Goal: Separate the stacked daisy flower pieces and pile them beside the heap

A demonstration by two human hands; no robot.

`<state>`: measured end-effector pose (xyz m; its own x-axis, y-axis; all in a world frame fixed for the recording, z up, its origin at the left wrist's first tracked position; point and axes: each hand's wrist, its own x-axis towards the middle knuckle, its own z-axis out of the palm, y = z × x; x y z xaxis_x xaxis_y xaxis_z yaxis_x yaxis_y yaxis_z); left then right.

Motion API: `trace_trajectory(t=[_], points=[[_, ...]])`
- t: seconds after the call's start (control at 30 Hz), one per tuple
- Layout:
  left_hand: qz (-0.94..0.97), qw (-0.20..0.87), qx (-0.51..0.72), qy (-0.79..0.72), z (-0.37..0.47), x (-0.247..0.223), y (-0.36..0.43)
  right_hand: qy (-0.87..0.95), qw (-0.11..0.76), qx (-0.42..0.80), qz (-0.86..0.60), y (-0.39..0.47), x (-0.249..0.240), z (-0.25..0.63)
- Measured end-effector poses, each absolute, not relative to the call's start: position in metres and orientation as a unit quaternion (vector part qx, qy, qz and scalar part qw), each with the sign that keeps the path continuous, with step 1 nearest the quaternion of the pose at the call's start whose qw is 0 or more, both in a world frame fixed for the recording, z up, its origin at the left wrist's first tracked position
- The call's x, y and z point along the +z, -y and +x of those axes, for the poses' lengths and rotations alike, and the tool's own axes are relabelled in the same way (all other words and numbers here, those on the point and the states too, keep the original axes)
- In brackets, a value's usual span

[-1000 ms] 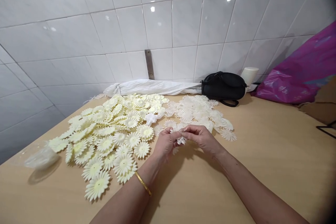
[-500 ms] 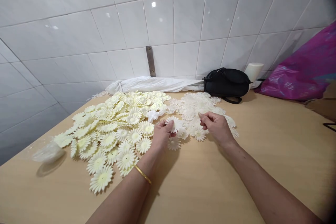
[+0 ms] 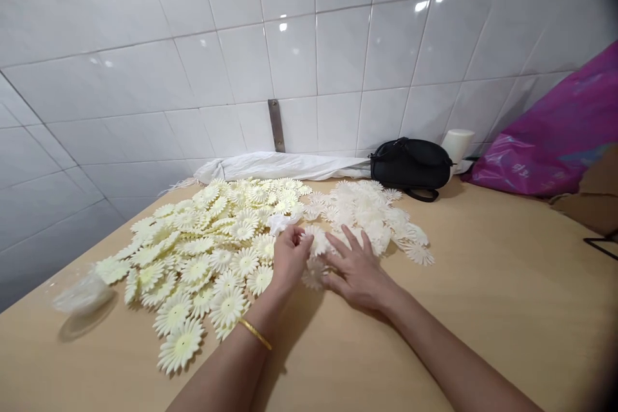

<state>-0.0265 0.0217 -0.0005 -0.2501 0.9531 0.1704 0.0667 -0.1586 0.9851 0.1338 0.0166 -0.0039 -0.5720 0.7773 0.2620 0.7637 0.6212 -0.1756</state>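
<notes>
A white daisy-shaped petal piece [image 3: 317, 240] is pinched between the thumb and fingers of my left hand [image 3: 291, 257], which wears a gold bangle. Close beside it, my right hand [image 3: 356, 268] is spread over the near edge of a pile of thin, translucent white petal pieces [image 3: 360, 203]. Its fingers reach toward the held piece; whether they touch it I cannot tell. Another white petal piece [image 3: 313, 274] lies below, partly behind my right fingers. Left of my hands spreads a heap of pale yellow petal pieces [image 3: 203, 244], several layers deep.
A crumpled clear plastic bag [image 3: 84, 293] lies at the table's left. Along the tiled wall are a rolled white cloth [image 3: 284, 167], a black case [image 3: 411, 164] and a white cylinder [image 3: 456, 141]. A purple plastic bag [image 3: 535, 141] and some cardboard [image 3: 596, 196] stand at the right.
My right hand has moved left and down from above the white pile, and its pinched fingers have spread. My left hand keeps the white petal piece. The view has tilted up slightly.
</notes>
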Motion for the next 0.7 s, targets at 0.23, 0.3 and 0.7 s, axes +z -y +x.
trace_trajectory(t=[0.23, 0.3, 0.7], points=[[0.603, 0.341, 0.488, -0.53, -0.007, -0.015, -0.011, 0.759, 0.125, -0.024, -0.639, -0.045, -0.023, 0.161], [0.643, 0.303, 0.463, -0.529, 0.001, -0.013, -0.008, 0.734, 0.14, -0.053, -0.663, -0.049, -0.021, 0.166], [0.818, 0.086, 0.115, -0.557, 0.066, -0.015, -0.062, 0.524, 0.255, -0.059, -0.811, -0.065, -0.022, 0.204]])
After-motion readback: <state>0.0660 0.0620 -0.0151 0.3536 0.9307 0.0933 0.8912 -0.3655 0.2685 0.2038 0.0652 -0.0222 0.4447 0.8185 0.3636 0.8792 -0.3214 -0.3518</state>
